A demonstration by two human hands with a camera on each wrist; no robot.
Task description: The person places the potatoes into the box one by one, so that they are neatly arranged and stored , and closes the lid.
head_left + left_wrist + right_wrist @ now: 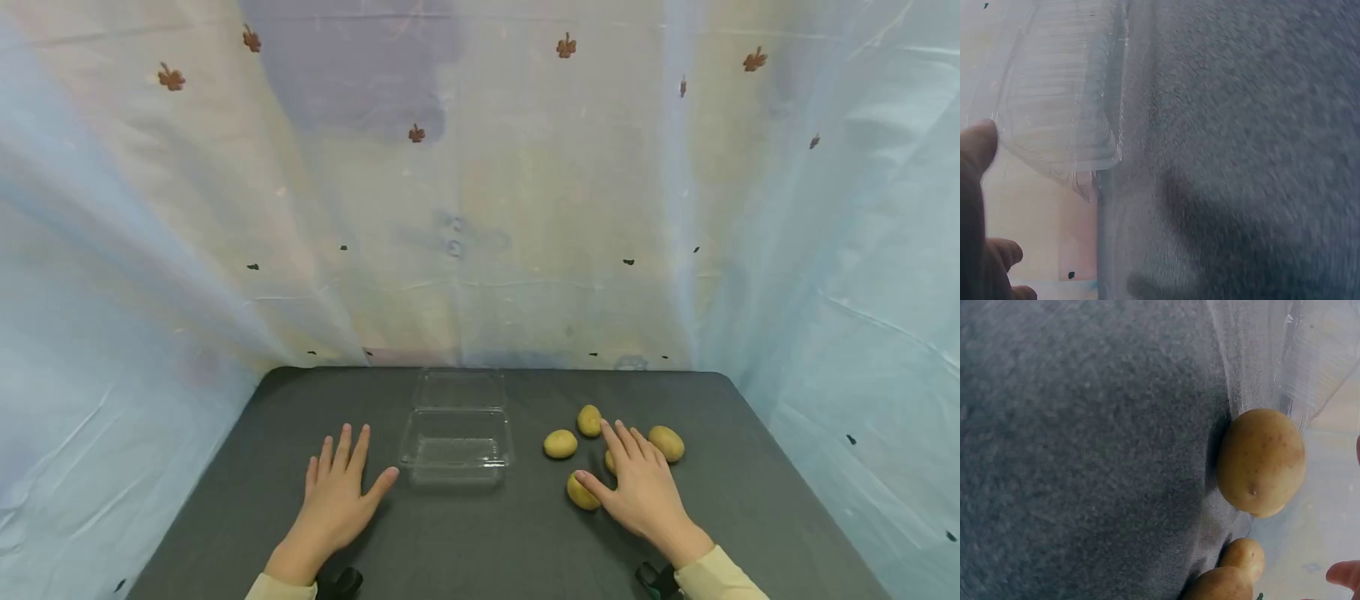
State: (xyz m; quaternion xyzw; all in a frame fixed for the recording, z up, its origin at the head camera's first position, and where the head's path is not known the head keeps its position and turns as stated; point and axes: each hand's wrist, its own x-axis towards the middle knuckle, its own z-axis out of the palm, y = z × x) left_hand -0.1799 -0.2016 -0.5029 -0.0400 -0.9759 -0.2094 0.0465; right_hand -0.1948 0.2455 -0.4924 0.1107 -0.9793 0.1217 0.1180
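Several potatoes lie on the right part of the dark table, among them a near potato (582, 492), a left potato (560, 444), a back potato (589, 421) and a right potato (666, 443). Over them hovers my right hand (643, 493), fingers spread and straight, hiding most of one potato (611, 462). The near potato (1261, 462) looks large in the right wrist view. A clear plastic container (456, 440) with its lid (459, 390) raised at the back stands left of the potatoes. My left hand (337, 504) is spread, palm down, left of the container, holding nothing.
The dark grey table (480, 550) has rounded back corners. Behind it and along both sides hangs a pale patterned curtain (510, 200) with small leaf prints. Dark wrist straps sit by both light yellow sleeves (720, 575).
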